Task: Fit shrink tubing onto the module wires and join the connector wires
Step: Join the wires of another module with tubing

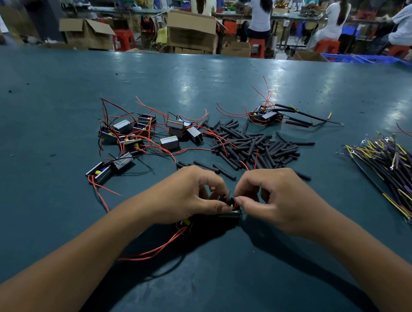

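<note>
Two hands meet near the middle of the green table (59,77). The left hand (192,194) has its fingers curled round a small black module (230,214) resting on the table, thumb laid along its top edge, while the right hand (277,199) pinches thumb and forefinger together on something tiny at the module's top; whether that is a wire end or a bit of tubing cannot be told. Red wires (159,247) trail from under the left hand toward the near edge. Beyond the hands lies a loose heap of black tubing pieces (252,144), with a scatter of more modules (138,136) and their red leads to its left. Farther right sits one module (266,116) already wearing tubing on its wires. At the right edge lies a bundle of connector wires (399,169), dark with yellow and purple. Past the far edge of the table stand open cardboard boxes (191,30); their contents cannot be seen.
</note>
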### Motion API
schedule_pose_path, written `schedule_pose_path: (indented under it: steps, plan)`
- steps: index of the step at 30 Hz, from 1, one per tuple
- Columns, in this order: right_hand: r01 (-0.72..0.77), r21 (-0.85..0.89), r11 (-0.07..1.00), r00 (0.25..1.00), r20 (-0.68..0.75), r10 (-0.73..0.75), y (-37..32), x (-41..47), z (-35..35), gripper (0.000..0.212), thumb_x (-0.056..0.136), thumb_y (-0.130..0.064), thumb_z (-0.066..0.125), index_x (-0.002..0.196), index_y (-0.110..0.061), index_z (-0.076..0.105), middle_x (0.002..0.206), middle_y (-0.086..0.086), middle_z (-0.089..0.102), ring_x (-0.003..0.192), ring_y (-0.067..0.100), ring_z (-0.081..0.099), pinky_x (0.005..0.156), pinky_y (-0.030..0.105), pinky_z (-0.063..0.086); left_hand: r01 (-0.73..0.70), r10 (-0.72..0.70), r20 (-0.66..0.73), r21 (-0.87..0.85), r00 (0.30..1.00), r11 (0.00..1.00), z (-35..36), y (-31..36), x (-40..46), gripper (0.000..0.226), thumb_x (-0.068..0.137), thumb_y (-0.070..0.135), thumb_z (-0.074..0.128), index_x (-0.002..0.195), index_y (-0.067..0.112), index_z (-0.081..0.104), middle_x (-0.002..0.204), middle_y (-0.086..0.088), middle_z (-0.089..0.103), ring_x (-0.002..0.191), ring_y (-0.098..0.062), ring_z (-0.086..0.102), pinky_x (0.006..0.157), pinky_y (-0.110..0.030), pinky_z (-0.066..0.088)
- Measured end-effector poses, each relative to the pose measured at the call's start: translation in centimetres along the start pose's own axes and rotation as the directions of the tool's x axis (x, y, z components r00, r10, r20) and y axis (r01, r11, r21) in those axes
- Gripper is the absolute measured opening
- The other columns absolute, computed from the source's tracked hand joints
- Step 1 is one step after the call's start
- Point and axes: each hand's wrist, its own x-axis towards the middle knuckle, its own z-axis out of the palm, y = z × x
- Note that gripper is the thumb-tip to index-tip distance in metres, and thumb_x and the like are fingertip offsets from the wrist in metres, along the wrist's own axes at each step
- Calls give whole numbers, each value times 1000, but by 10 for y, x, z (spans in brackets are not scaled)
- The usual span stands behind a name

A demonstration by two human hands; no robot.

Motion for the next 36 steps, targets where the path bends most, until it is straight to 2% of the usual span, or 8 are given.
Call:
schedule_pose_path:
  steps: [8, 11, 13, 16, 20, 28, 31, 36]
  plan:
    - [-111, 7, 994, 977, 183, 108, -1, 1, -19, 14, 91, -35, 70, 86, -22, 69, 72, -12, 66, 67, 0, 59, 62, 8, 38, 13, -12, 12, -32, 1000, 999, 0, -4, 0, 12, 85, 29, 80, 84, 21, 72, 74, -6, 63, 59, -7, 51, 56, -25, 42]
    - [-321, -159, 934, 947, -42, 318, 24, 0, -48, 30, 91, -50, 59, 86, -21, 66, 76, -4, 67, 68, 6, 57, 65, 22, 44, 20, -19, 20, -28, 1000, 999, 0, -3, -1, 12, 84, 34, 80, 87, 25, 72, 70, 5, 63, 59, -3, 53, 56, -18, 42]
    - [-578, -397, 713, 815, -230, 532, 53, -7, -69, 22, 98, -38, 58, 96, -16, 62, 95, 10, 70, 88, 26, 63, 78, 36, 50, 19, -18, 19, -18, 1000, 1000, -1, -3, -2, 14, 82, 37, 80, 90, 29, 72, 73, 11, 64, 62, -2, 55, 58, -17, 43]
    - [-831, -460, 312, 510, -406, 758, 91, -25, -85, 25, 99, -27, 56, 115, -8, 53, 124, 21, 62, 112, 38, 60, 91, 45, 49, 24, -25, -26, -51, 999, 998, -7, -3, -4, 22, 82, 40, 79, 100, 31, 70, 83, 4, 66, 71, -7, 59, 65, -23, 49]
    - [-920, -376, 108, 287, -461, 840, 114, -37, -88, 50, 95, -32, 61, 133, -2, 48, 138, 19, 56, 123, 39, 56, 93, 47, 47, 24, -39, -125, -122, 991, 992, -20, -2, -6, 22, 87, 38, 71, 102, 23, 70, 79, 4, 69, 67, -9, 66, 63, -22, 54]
    - [-909, -414, 47, 261, -478, 839, 119, -36, -87, 31, 92, -6, 54, 122, -5, 63, 133, 18, 61, 119, 38, 59, 91, 45, 48, -52, -19, -449, -145, 893, 988, -53, 6, -17, 8, 92, 22, 70, 85, 19, 71, 65, 4, 65, 57, -4, 53, 54, -13, 42]
    - [-904, -424, 51, 272, -479, 835, 118, -38, -86, 29, 91, -4, 52, 118, -4, 65, 130, 19, 61, 117, 39, 59, 86, 44, 47, 45, -59, -272, -55, 961, 997, -51, 19, -24, 30, 78, 50, 76, 84, 21, 71, 74, 4, 69, 64, -10, 57, 59, -23, 45]
    - [-923, -362, 130, 317, -525, 790, 113, -29, -83, 31, 92, -4, 51, 122, -2, 61, 130, 21, 61, 118, 40, 59, 88, 45, 48, 228, -273, 1, 550, 962, 803, -29, 29, -29, 59, 66, 83, 64, 98, 35, 58, 90, 17, 62, 81, 0, 57, 71, -24, 48]
